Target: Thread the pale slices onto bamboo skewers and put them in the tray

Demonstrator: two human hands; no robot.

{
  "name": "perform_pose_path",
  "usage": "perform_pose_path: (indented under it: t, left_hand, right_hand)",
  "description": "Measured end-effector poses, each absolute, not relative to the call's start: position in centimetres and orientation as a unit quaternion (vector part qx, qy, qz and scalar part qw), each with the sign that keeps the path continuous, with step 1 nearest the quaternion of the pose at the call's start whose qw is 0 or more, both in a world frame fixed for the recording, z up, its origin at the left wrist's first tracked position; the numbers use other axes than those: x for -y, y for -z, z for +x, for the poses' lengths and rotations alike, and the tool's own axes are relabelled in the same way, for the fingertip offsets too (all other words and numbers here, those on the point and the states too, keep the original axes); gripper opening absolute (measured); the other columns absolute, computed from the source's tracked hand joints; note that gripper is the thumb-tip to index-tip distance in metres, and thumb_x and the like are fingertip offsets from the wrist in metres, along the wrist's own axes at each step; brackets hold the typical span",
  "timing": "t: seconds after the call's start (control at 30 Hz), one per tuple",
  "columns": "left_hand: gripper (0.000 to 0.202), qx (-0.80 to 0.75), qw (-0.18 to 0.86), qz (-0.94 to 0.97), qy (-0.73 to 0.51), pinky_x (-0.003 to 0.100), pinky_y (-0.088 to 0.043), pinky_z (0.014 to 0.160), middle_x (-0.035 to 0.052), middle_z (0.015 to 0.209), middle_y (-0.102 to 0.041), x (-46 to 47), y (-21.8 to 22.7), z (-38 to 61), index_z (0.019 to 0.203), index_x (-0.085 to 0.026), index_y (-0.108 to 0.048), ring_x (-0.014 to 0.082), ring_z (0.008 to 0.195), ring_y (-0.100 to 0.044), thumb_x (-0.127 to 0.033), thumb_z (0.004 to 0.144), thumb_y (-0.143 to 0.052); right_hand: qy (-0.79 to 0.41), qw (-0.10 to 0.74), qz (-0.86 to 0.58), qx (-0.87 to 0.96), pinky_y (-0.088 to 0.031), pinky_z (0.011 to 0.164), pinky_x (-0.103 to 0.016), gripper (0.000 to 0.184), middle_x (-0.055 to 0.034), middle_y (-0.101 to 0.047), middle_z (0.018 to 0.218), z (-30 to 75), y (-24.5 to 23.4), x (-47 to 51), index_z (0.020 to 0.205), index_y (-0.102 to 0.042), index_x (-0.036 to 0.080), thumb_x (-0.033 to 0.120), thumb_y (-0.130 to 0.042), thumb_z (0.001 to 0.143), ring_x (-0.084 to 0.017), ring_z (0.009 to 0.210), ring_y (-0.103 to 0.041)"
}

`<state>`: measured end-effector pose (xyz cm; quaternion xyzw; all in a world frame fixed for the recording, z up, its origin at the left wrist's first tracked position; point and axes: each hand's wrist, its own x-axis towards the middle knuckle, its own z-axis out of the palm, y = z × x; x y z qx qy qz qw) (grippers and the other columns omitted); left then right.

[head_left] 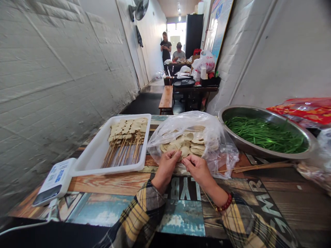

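My left hand point(167, 167) pinches the edge of a thin, round beige slice point(185, 152) in front of an open clear plastic bag point(219, 137). More slices point(198, 142) of the same kind lie piled inside the bag. My right hand point(198, 169) is closed beside it, fingertips close to the slice, with a thin bamboo skewer point(207, 197) running back under the palm toward the wrist. To the left, a white tray point(90, 156) holds skewered slices point(126, 129) in stacked rows, their bare sticks point(122, 151) pointing toward me.
A white scale point(55, 181) with a cable sits left of the tray. On the right are a steel basin point(269, 154) of green chives point(263, 134), loose skewers point(263, 167) and a red packet point(307, 109). Beyond the table stand a wooden bench point(166, 96) and two people point(166, 46).
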<state>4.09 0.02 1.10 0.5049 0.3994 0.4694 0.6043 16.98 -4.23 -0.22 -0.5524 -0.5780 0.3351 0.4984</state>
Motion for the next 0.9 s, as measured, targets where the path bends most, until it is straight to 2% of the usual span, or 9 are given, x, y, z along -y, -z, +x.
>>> perform_pose_path:
  t: [0.13, 0.3, 0.57, 0.67, 0.77, 0.9]
  left_hand:
    - [0.036, -0.399, 0.629, 0.476, -0.467, 0.021, -0.029, 0.05, -0.0034, 0.055, -0.045, -0.2, -1.0, 3.8, 0.058, -0.014, -0.056, 0.0075, 0.053, -0.038, -0.044, 0.07, -0.072]
    - [0.036, -0.394, 0.64, 0.458, -0.474, 0.021, -0.03, 0.05, -0.0028, 0.054, -0.048, -0.4, -1.0, 3.7, 0.059, -0.014, -0.057, 0.0076, 0.051, -0.04, -0.045, 0.07, -0.073]
    - [0.035, -0.369, 0.634, 0.509, -0.45, 0.021, -0.031, 0.052, -0.003, 0.054, -0.048, 0.1, -1.0, 4.3, 0.057, -0.014, -0.058, 0.0078, 0.053, -0.039, -0.043, 0.073, -0.07]
    - [0.031, -0.383, 0.621, 0.513, -0.453, 0.022, -0.034, 0.055, -0.0014, 0.06, -0.054, -0.2, -1.2, 4.1, 0.07, -0.014, -0.066, 0.0094, 0.056, -0.044, -0.044, 0.076, -0.067]
    - [0.029, -0.415, 0.578, 0.503, -0.491, 0.023, -0.038, 0.059, -0.0001, 0.068, -0.06, -1.0, -1.2, 3.7, 0.086, -0.016, -0.069, 0.0109, 0.06, -0.049, -0.043, 0.076, -0.066]
    - [0.018, -0.464, 0.447, 0.601, -0.472, 0.025, -0.04, 0.063, 0.0017, 0.07, -0.062, -1.8, -0.7, 3.2, 0.082, -0.017, -0.068, 0.0138, 0.064, -0.053, -0.033, 0.079, -0.062]
  right_hand:
    - [-0.36, 0.485, -0.545, 0.582, -0.033, 0.046, -0.022, 0.027, 0.0039, -0.053, 0.048, 17.1, 0.0, 4.4, 0.067, -0.063, 0.017, 0.036, -0.053, 0.085, -0.011, 0.045, -0.046]
    - [-0.326, 0.483, -0.544, 0.603, -0.036, 0.05, -0.022, 0.026, 0.0035, -0.054, 0.051, 17.2, -0.2, 4.9, 0.071, -0.064, 0.017, 0.033, -0.051, 0.087, -0.011, 0.049, -0.05]
    - [-0.319, 0.491, -0.555, 0.591, -0.035, 0.049, -0.022, 0.026, 0.0038, -0.053, 0.049, 17.5, 0.1, 4.8, 0.073, -0.065, 0.017, 0.033, -0.051, 0.087, -0.012, 0.048, -0.049]
    - [-0.315, 0.512, -0.553, 0.577, -0.035, 0.049, -0.022, 0.027, 0.0033, -0.053, 0.051, 18.5, -0.1, 4.5, 0.071, -0.064, 0.016, 0.035, -0.053, 0.087, -0.011, 0.049, -0.049]
    - [-0.283, 0.554, -0.568, 0.539, -0.034, 0.049, -0.022, 0.028, 0.003, -0.052, 0.053, 20.1, -0.4, 4.0, 0.074, -0.066, 0.016, 0.038, -0.054, 0.086, -0.011, 0.05, -0.047]
    - [-0.288, 0.595, -0.569, 0.49, -0.034, 0.048, -0.023, 0.031, 0.0033, -0.051, 0.052, 21.7, -0.3, 3.3, 0.081, -0.067, 0.014, 0.042, -0.053, 0.086, -0.011, 0.047, -0.044]
